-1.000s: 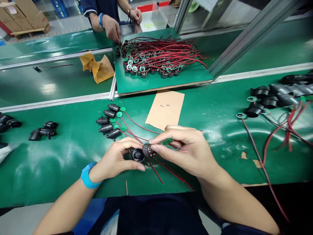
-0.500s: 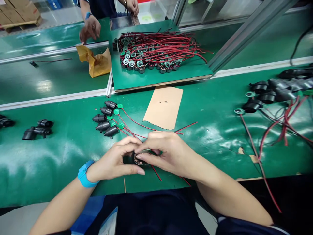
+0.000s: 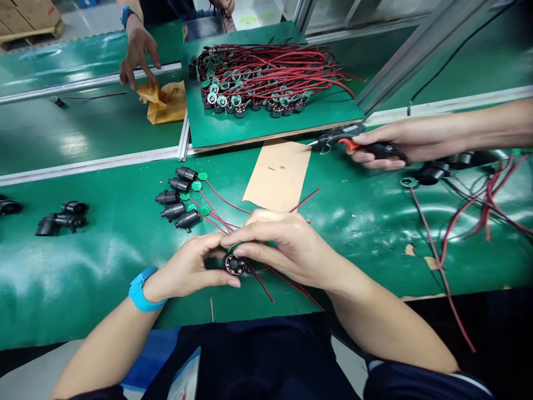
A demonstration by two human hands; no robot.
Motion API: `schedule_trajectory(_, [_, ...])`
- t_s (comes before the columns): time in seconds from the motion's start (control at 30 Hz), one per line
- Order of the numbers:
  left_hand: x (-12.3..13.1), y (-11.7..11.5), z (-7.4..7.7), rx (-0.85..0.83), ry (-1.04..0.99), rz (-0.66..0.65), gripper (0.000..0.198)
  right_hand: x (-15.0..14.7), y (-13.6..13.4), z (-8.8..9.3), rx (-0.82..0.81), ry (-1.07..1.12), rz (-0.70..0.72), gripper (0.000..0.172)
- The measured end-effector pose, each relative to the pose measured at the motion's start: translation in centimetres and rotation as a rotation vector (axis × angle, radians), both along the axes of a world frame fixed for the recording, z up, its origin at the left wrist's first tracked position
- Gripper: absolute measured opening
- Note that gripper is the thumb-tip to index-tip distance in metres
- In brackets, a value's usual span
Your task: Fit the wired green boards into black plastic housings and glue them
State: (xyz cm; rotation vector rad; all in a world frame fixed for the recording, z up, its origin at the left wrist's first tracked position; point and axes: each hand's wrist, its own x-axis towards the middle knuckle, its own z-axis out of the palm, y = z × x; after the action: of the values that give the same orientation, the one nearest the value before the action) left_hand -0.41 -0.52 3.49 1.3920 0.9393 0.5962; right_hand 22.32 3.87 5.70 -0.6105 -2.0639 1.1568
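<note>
Near the table's front edge, my left hand is curled round a small round motor, its copper windings facing me. My right hand is closed in a pinch just above it, on a green circuit board whose edge shows by the fingertips. Red and black wires trail out beneath my right hand. Just beyond my hands lie several black plastic housings, with green circuit boards and red wires beside them.
A co-worker's hand holds a glue gun with its tip by the cardboard sheet. Wired motors are heaped on the raised board. Another person's hand hovers by brown paper. More black housings lie left.
My right fingers have lifted off the motor's face, and its windings now show. A co-worker's hand with a glue gun has come in from the right. The far person's hand has moved slightly left.
</note>
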Motion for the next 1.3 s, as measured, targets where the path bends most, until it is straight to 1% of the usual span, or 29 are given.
schedule_trajectory(0.1, [-0.2,0.1,0.0,-0.060,-0.064,-0.034,0.032,0.1,0.1,0.2,0.012,0.002,-0.037,0.020])
schedule_trajectory(0.23, [-0.2,0.3,-0.1,-0.007,-0.028,-0.070,0.027,-0.3,0.0,-0.3,0.013,0.016,0.015,0.020])
schedule_trajectory(0.33, [-0.2,0.5,-0.3,0.001,-0.045,-0.076,0.030,-0.3,-0.1,-0.5,0.033,-0.015,0.017,0.021])
schedule_trajectory(0.47, [-0.5,0.7,-0.5,-0.011,-0.144,-0.047,0.036,0.6,-0.1,0.5,0.029,-0.076,-0.048,0.019])
schedule_trajectory(0.57, [-0.8,0.8,-0.5,0.018,-0.156,-0.039,0.038,1.0,-0.2,1.0,0.025,-0.104,-0.093,0.017])
schedule_trajectory(0.63, [-0.8,0.7,-0.4,0.015,-0.143,-0.051,0.035,0.7,-0.3,0.8,0.019,-0.093,-0.065,0.019])
schedule_trajectory(0.73, [-0.7,0.7,-0.2,0.017,-0.106,-0.079,0.033,0.0,-0.4,-0.1,0.034,-0.049,-0.003,0.023])
schedule_trajectory(0.87, [-0.7,0.8,0.0,0.039,-0.087,-0.110,0.032,-0.4,-0.5,-0.9,0.082,0.012,-0.007,0.021])
schedule_trajectory(1.03, [-0.8,0.8,-0.1,-0.015,-0.130,-0.103,0.034,-0.5,-0.6,-0.8,0.094,0.050,-0.039,0.020])
schedule_trajectory(1.17, [-0.8,0.8,-0.2,-0.012,-0.142,-0.105,0.032,-0.8,-0.7,-0.8,0.101,0.074,-0.041,0.017])
schedule_trajectory(1.27, [-0.7,0.8,-0.2,-0.035,-0.187,-0.071,0.032,-0.8,-0.9,-0.4,0.057,0.035,-0.050,0.017])
schedule_trajectory(1.3, [-0.7,0.8,-0.3,-0.031,-0.186,-0.059,0.033,-0.7,-1.0,-0.3,0.043,0.003,-0.068,0.019])
